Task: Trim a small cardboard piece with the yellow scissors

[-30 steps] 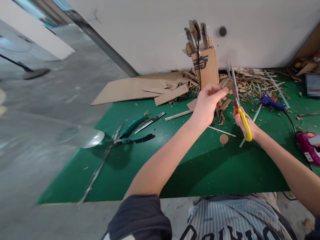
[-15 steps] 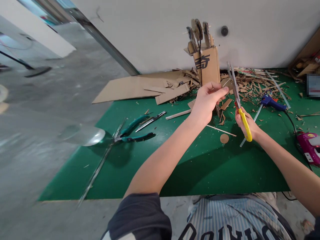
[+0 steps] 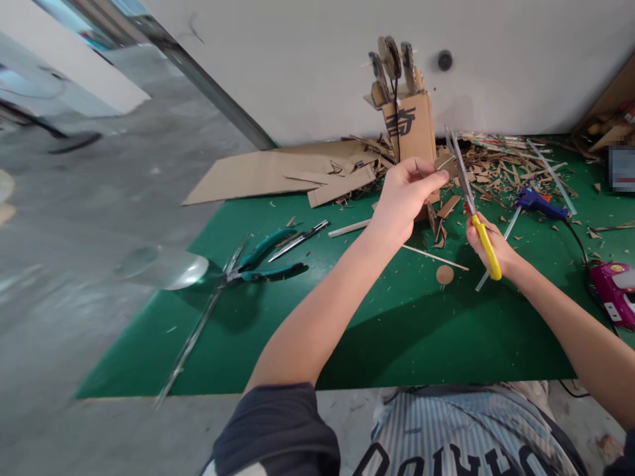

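Observation:
Pinched in the fingers of my left hand (image 3: pixel 407 192) is a small piece of cardboard (image 3: pixel 450 165), raised above the green table (image 3: pixel 278 330). My right hand (image 3: pixel 491 248) is closed round the yellow handles of a pair of scissors (image 3: pixel 466 178). Their blades point away from me, slightly parted, right beside the cardboard piece; whether they touch it I cannot tell. Below my hands a round cardboard disc (image 3: pixel 445 275) lies on the table, near a thin wooden stick (image 3: pixel 436 257). Behind my left hand stands a cardboard model (image 3: pixel 409 125) with wheels on top.
Cardboard scraps (image 3: pixel 501 168) cover the back of the table, beside a flat cardboard sheet (image 3: pixel 258 173). Pliers (image 3: pixel 262 261), a utility knife (image 3: pixel 300 240) and a clear bottle (image 3: pixel 166 267) are at left. A blue glue gun (image 3: pixel 540 203) and a magenta device (image 3: pixel 612 294) occupy the right.
My left hand has shifted slightly left with the cardboard piece. The scissors' blades have tilted a little left too, and my right hand has hardly moved.

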